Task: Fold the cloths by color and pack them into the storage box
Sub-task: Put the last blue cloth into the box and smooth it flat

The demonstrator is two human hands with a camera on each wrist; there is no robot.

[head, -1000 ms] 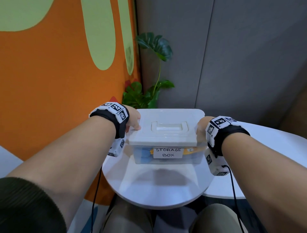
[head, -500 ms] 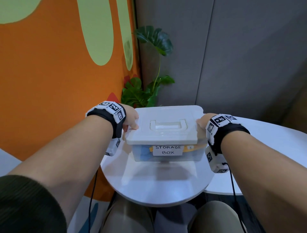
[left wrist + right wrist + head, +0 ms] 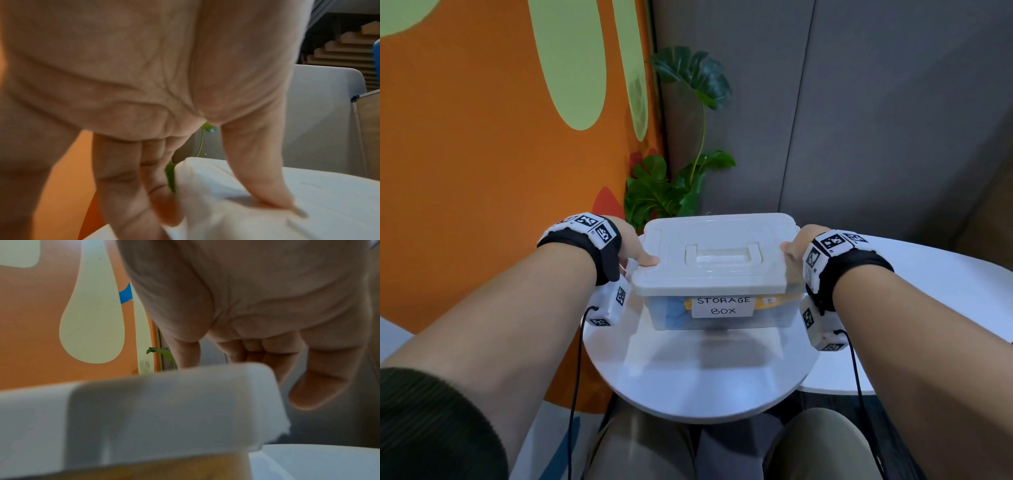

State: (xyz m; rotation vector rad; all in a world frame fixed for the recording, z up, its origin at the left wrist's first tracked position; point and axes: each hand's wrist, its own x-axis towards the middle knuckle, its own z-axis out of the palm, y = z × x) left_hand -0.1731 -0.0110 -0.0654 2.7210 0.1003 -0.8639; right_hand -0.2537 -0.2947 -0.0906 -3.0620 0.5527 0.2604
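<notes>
One storage box (image 3: pixel 717 270), two hands, two round tables, one plant (image 3: pixel 681 178)

Leafy plant (image 3: pixel 681 185) beside orange wall (image 3: pixel 465 171), round white table (image 3: pixel 698 373)

An orange wall with pale green shapes (image 3: pixel 482 144) meets grey panels (image 3: pixel 876 120); a leafy green plant (image 3: pixel 681 178) stands in the corner behind round white tables (image 3: pixel 705 377).

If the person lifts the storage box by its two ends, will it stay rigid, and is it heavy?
The storage box probably stays rigid: hard plastic with a fitted lid. Likely light, since only folded cloths show inside. Its smooth walls may slip, so the left hand and right hand should clamp firmly.
</notes>
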